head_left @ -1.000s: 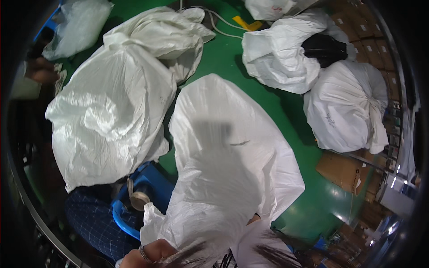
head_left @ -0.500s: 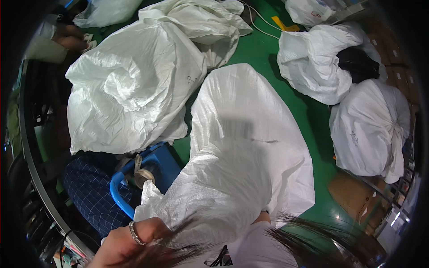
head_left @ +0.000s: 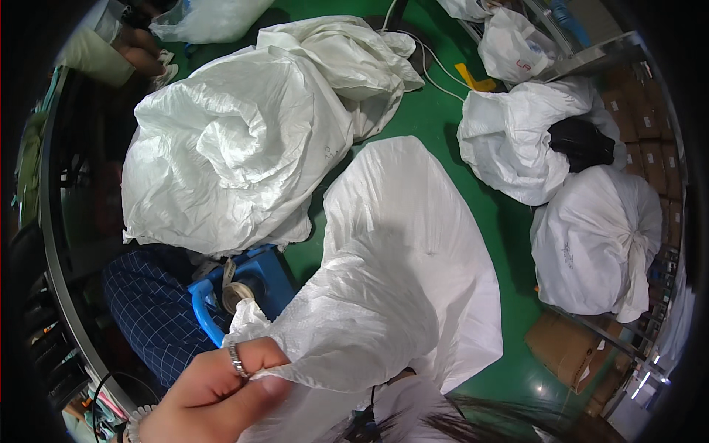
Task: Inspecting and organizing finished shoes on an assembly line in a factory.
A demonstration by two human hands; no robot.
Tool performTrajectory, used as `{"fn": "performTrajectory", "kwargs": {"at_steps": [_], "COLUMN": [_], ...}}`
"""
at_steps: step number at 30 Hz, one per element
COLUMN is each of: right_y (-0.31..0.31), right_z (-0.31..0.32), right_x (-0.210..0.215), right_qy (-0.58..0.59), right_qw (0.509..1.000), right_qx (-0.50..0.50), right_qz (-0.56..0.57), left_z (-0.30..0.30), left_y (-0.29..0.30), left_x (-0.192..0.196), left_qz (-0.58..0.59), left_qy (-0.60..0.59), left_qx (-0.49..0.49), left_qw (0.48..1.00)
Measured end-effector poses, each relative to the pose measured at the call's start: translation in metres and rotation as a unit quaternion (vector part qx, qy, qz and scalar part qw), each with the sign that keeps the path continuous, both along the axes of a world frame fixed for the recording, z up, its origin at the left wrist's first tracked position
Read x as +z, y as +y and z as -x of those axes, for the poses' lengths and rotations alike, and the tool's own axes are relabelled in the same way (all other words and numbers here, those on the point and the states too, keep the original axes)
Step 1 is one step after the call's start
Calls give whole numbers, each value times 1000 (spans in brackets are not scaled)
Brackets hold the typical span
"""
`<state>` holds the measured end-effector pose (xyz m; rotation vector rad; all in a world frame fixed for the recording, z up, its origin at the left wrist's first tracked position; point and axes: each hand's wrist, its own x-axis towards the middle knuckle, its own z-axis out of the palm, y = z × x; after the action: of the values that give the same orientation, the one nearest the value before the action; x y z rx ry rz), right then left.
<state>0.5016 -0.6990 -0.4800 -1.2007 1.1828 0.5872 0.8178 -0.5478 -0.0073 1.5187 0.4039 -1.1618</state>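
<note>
A large white woven plastic sack point(head_left: 413, 207) spreads out in front of me, its far end resting on the floor. My left hand point(head_left: 233, 380), with a ring on one finger, pinches the near edge of the sack's mouth between thumb and fingers. Of my right hand point(head_left: 405, 374) only a small patch of skin shows beside the sack's near side; the fingers are hidden. Loose hair partly covers the view there.
A big crumpled white sack point(head_left: 221, 155) lies at left. At right stand an open sack with black contents point(head_left: 583, 144) and a tied sack point(head_left: 594, 240). A blue plastic stool point(head_left: 269, 277), checked dark cloth point(head_left: 151, 317) and a cardboard box point(head_left: 569, 351) are nearby. A cable point(head_left: 436, 70) crosses the green floor.
My left hand has come up and forward with the sack's edge, so more of its fingers show. The sack's far part looks a little narrower. The whole view has shifted slightly.
</note>
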Motion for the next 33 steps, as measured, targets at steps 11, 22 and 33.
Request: {"fn": "performTrajectory", "kwargs": {"at_steps": [11,22,33], "right_y": [-10,-13,-30], "right_z": [-22,-21,15], "right_x": [5,1,34], "right_qy": [-52,-85,-92], "right_qw": [995,980,951], "right_qx": [-50,-122,-189], "right_qz": [69,130,229], "left_z": [-10,-12,-14], "left_y": [8,8,30], "left_x": [2,-2,-22], "left_qz": [23,17,69], "left_qy": [73,76,36], "left_qx": [-12,10,40], "left_qw": [997,997,996]}}
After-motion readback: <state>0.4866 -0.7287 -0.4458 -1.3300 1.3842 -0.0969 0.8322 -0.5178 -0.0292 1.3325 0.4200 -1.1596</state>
